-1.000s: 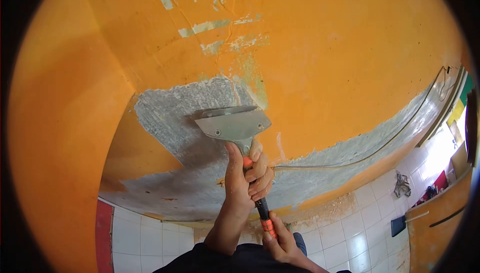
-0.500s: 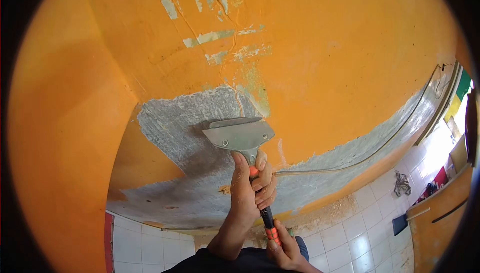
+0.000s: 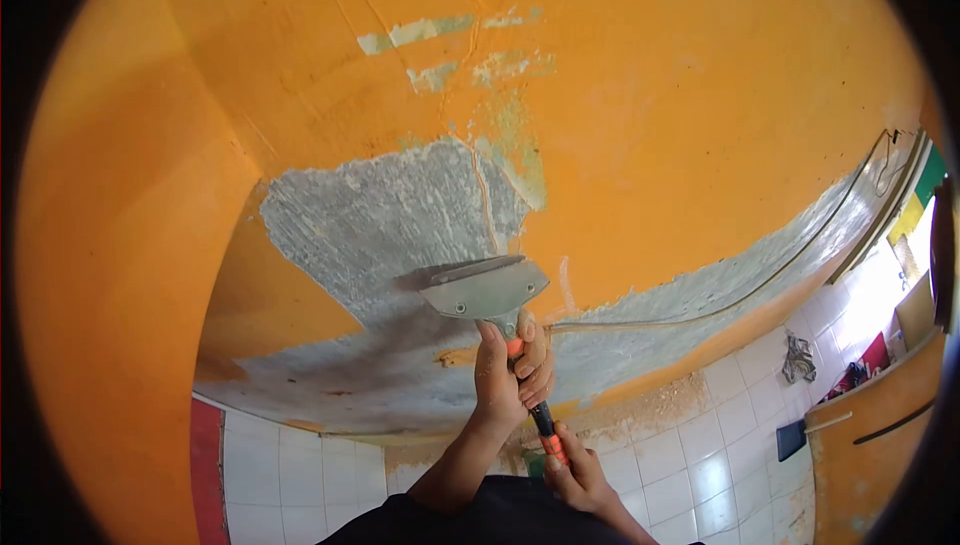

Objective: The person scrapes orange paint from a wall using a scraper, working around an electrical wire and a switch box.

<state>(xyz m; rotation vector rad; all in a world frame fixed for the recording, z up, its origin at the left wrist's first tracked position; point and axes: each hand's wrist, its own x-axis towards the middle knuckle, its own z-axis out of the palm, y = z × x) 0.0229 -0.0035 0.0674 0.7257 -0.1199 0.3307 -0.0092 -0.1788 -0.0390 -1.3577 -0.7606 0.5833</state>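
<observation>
A wide-bladed scraper (image 3: 484, 290) with a black and orange handle is held in both hands against the wall. My left hand (image 3: 510, 370) wraps around the upper handle just below the blade head, thumb pointing up. Lower down, my right hand (image 3: 575, 470) grips the orange end of the handle. The blade edge meets the lower right part of a bare grey patch (image 3: 380, 215). Orange paint (image 3: 680, 155) surrounds that patch. A thin raised line in the wall runs down toward the blade.
A cable (image 3: 680, 322) crosses the grey band of wall to the right. White tiles (image 3: 700, 445) line the wall below. An orange cabinet (image 3: 880, 465) and a dark cloth (image 3: 798, 358) are at right. An orange wall corner (image 3: 120, 295) juts out at left.
The scraper has moved down the wall with both hands on it, showing more of the grey patch above the blade. The view has shifted, too.
</observation>
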